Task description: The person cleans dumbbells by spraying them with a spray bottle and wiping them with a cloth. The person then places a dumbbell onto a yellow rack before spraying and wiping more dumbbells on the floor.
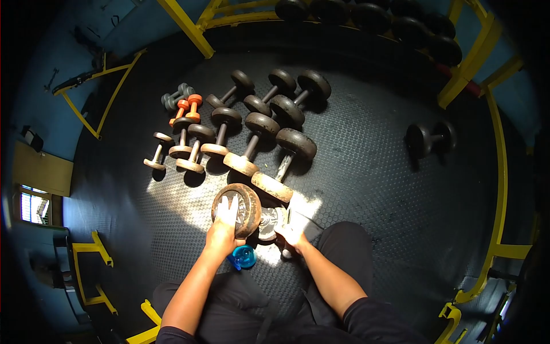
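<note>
Low in front of me, a worn dumbbell (247, 198) is held over the floor, its round end facing left. My left hand (224, 221) lies along that end's outer face, fingers stretched over it and thumb at the lower edge. My right hand (293, 232) is closed at the right side, on a crumpled grey-white cloth-like piece (269, 222) against the dumbbell; glare blurs its details. Just below my left hand, a blue translucent bottle (244, 257) stands on the floor. A small dark rounded end (286, 253) shows under my right hand.
Beyond my hands, several black dumbbells (262, 122) stand in rows, with orange (195, 108) and grey (179, 97) small ones at left. Another dumbbell (431, 139) lies at right. Yellow frames (497, 172) edge the black rubber floor (366, 178); a loaded rack (372, 17) is behind.
</note>
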A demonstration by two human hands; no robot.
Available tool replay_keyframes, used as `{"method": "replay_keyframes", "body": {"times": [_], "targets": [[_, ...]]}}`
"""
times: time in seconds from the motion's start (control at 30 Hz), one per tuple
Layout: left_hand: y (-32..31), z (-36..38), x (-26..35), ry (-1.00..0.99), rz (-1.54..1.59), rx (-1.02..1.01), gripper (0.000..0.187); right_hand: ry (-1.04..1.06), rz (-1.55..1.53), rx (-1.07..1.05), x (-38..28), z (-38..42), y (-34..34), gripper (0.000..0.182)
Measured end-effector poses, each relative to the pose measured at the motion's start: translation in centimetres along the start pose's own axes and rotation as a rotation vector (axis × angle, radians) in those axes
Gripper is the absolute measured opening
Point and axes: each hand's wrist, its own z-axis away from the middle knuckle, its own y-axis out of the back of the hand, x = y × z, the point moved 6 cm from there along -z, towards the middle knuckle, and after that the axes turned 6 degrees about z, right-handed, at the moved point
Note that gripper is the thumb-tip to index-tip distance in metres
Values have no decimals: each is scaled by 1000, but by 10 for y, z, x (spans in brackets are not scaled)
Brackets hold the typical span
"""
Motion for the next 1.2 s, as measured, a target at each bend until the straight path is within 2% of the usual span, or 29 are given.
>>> {"method": "replay_keyframes", "body": {"times": [0.1,0.17,0.23,0.3,0.37,0.4,0.43,0.47,0.5,0.53,0.57,0.6,0.67,0.7,0.77,0.83,0.9,0.93,1.0,1.03,1.1,1.13,1.17,1.2], "targets": [[7,-10,-25,-61,75,49,125,-45,-23,-55,4,-4,-5,50],[11,-16,-46,-74,60,86,124,34,17,-55,-9,2,-8,54],[13,-23,-67,-48,207,65,124,67,-19,-77,-24,10,-11,58],[11,-19,-79,-14,310,96,117,65,263,-118,-32,9,-11,60],[5,-14,-96,33,275,297,111,69,244,-127,-27,6,-18,62],[6,-13,-102,111,374,334,100,79,254,-158,-22,-1,-22,59],[7,-13,-107,89,323,425,92,90,265,-187,-16,-5,-25,57],[6,-15,-117,101,371,447,89,104,64,-171,-15,-2,-27,46],[5,-17,-127,112,420,470,85,101,74,-174,-14,-3,-26,46],[4,-15,-134,115,427,534,81,295,250,-154,-23,0,-25,42],[5,-13,-140,233,461,503,80,488,426,-134,-26,1,-27,38],[2,-12,-150,261,456,554,78,577,403,-152,-24,2,-30,36],[-11,-14,-182,326,466,618,75,491,301,-176,6,-5,-39,31],[-19,-15,-201,368,487,635,74,407,199,-196,-8,-1,-40,27],[-46,-17,-247,419,568,623,72,401,319,-200,-31,15,-29,28],[-70,-10,-267,637,730,505,73,338,341,-200,-32,14,-25,26],[-85,-6,-281,640,657,560,77,380,303,-223,-32,10,-25,25],[-95,3,-288,620,645,552,79,289,222,-255,-22,12,-28,24],[-97,5,-286,617,614,525,85,158,113,-262,-16,11,-35,26],[-95,5,-281,578,541,578,92,159,106,-264,-12,11,-39,26],[-69,5,-207,747,10,754,98,261,194,-206,4,5,-38,26],[-67,-6,-177,562,-20,761,100,257,191,-201,6,3,-37,26],[-69,-15,-151,379,-49,763,102,167,156,-199,13,0,-36,25],[-78,-26,-143,383,173,689,100,79,120,-198,18,0,-36,23]]}}
